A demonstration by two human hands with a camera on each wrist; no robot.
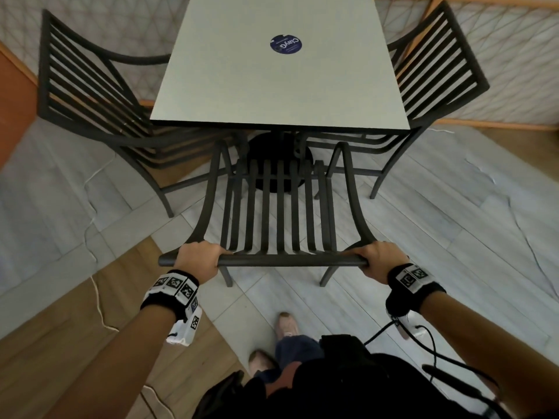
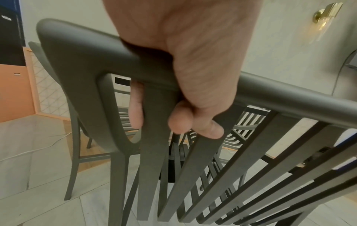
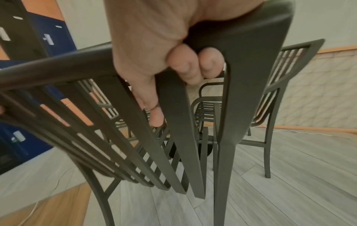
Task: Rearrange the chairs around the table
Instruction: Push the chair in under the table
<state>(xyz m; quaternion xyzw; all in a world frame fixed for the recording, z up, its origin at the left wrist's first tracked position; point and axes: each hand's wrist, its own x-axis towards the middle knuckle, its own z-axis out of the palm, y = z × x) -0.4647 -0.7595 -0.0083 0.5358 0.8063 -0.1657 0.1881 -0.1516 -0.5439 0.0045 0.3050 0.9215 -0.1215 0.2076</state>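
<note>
A dark slatted chair [image 1: 279, 213] stands right in front of me, its front pushed toward the near edge of the pale square table [image 1: 272, 92]. My left hand [image 1: 198, 257] grips the left end of its top rail [image 1: 290, 260], fingers curled round the bar [image 2: 193, 85]. At the right end my right hand [image 1: 378, 257] grips the same rail, fingers wrapped under it [image 3: 185, 64]. A second dark chair [image 1: 90, 95] stands at the table's left side. A third chair [image 1: 435, 83] stands at the right side.
A round black pedestal base [image 1: 272, 158] sits under the table. A white cable [image 1: 96, 237] runs across the floor on the left. A patterned screen with a wooden frame [image 1: 499, 119] lines the back. My feet [image 1: 287, 325] are just behind the chair.
</note>
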